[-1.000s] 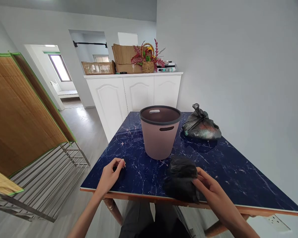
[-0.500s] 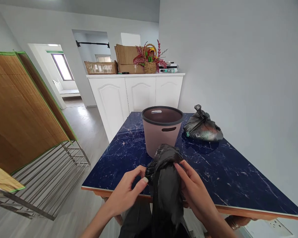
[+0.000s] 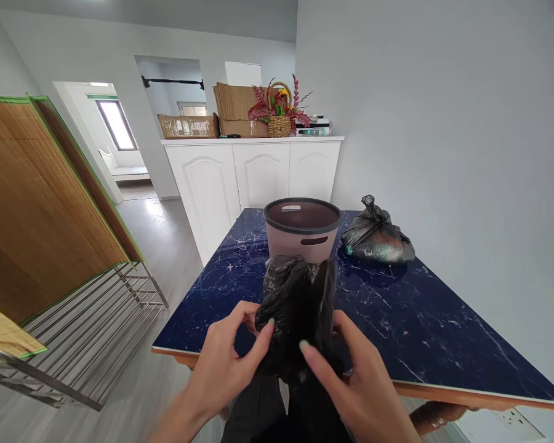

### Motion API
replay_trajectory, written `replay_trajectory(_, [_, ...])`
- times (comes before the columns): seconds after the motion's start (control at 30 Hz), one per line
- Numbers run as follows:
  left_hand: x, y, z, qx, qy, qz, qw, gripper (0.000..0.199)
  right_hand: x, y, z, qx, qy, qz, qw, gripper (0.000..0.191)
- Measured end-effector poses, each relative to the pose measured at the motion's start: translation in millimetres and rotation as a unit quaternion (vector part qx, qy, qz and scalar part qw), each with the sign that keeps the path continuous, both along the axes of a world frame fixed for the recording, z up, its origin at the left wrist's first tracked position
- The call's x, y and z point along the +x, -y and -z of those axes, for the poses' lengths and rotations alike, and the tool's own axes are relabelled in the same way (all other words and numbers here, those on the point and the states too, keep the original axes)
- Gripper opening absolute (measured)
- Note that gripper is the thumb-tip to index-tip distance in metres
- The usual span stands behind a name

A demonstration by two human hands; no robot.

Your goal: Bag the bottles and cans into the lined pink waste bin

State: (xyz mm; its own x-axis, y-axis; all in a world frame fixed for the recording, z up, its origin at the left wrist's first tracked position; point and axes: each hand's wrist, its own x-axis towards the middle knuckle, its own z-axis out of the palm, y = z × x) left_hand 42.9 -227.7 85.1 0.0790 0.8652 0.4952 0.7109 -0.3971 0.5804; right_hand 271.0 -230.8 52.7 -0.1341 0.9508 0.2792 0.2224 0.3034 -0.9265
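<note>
A black plastic bag hangs in front of me at the table's near edge, crumpled and partly spread. My left hand pinches its left edge between thumb and fingers. On the other side, my right hand grips the bag's right part, thumb in front and fingers partly hidden behind the plastic. Just beyond the bag stands a pinkish-brown trash can, upright, with a dark rim and handle slots; the bag covers its lower part.
A tied, filled black bag sits on the blue marbled table, right of the trash can. Behind the table is a white cabinet with cardboard boxes and a flower basket. A metal rack stands at the left.
The black bag has been turned and spread wider, and its hanging length is drawn up between my hands. My right hand has shifted down, its thumb now across the front.
</note>
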Motion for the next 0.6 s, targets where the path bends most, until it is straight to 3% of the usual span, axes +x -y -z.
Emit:
replay_trajectory(0.13, [-14.3, -1.3, -8.4, 0.004, 0.038, -0.036, 0.999, 0.026, 4.4, -11.6, -4.1, -0.048, -0.028, 0.033, 0.998, 0.050])
replay_trajectory(0.37, [-73.5, -13.6, -5.7, -0.028, 0.072, -0.142, 0.987, 0.045, 23.4, -16.4, 3.6, -0.138, -0.114, 0.062, 0.982, 0.062])
replay_trajectory(0.6, [-117.0, -21.5, -15.9, -0.022, 0.122, -0.203, 0.971, 0.045, 28.4, -20.7, 2.0, -0.147, -0.119, 0.037, 0.981, 0.058])
